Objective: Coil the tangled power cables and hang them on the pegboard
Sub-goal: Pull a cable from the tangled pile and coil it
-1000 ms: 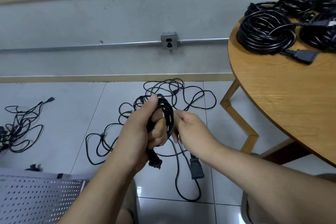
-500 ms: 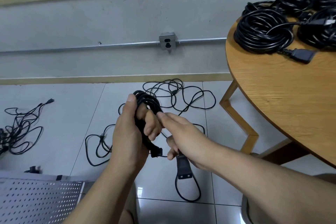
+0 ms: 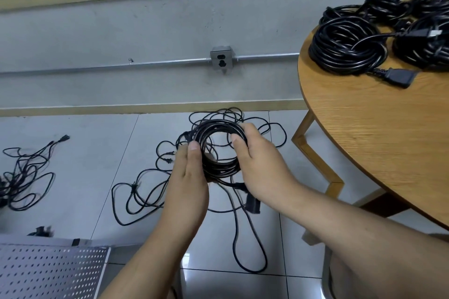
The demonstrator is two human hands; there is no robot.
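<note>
Black cable coil (image 3: 218, 169), gripped at nine o'clock by left hand (image 3: 192, 182), three by right hand (image 3: 262, 167); coiling apparently complete, next hang on grey perforated pegboard (image 3: 48, 272).

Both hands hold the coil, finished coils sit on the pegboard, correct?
No. Head view: left hand and right hand hold the coil, but the finished coils sit on the wooden table, not the pegboard.
</note>
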